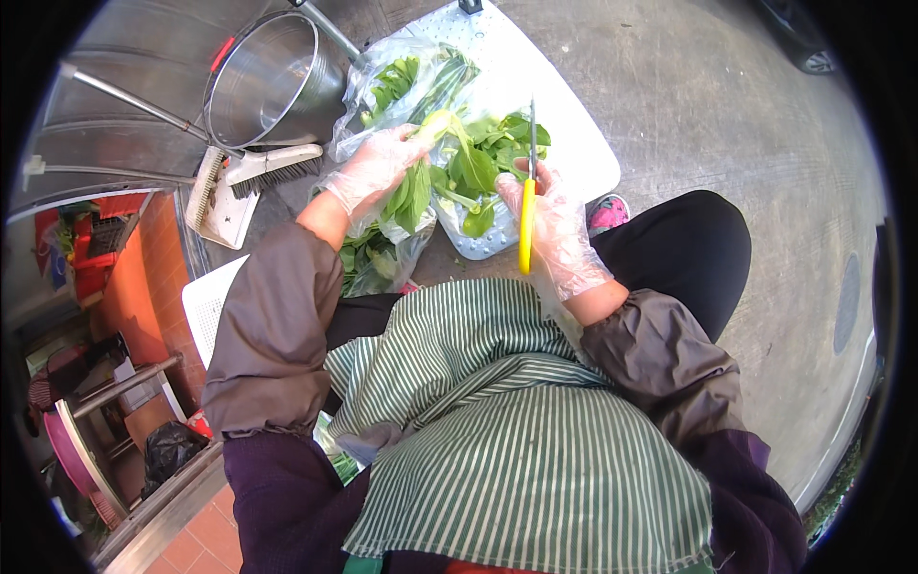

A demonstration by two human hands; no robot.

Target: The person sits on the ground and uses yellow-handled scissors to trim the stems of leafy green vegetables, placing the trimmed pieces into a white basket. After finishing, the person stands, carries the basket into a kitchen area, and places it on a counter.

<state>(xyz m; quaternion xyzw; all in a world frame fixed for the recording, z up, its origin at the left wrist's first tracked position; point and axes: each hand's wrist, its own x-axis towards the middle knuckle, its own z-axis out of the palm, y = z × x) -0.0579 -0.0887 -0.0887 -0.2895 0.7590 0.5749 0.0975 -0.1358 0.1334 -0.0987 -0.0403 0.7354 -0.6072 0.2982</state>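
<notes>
Gloved in clear plastic, my left hand holds a leafy green vegetable by its pale stem, its leaves hanging down. My right hand, in the same kind of glove, grips yellow-handled scissors with the blades pointing away from me; whether the blades are apart cannot be told. Between the hands, loose leafy greens lie on a white plastic table. A clear plastic bag with more greens rests at the table's left side. Another bag of greens sits lower, near my left forearm.
At the upper left stands a metal bucket, near a brush and a white dustpan. A white perforated plastic surface shows beside my left sleeve. My knee is right of the table. A black bag lies lower left.
</notes>
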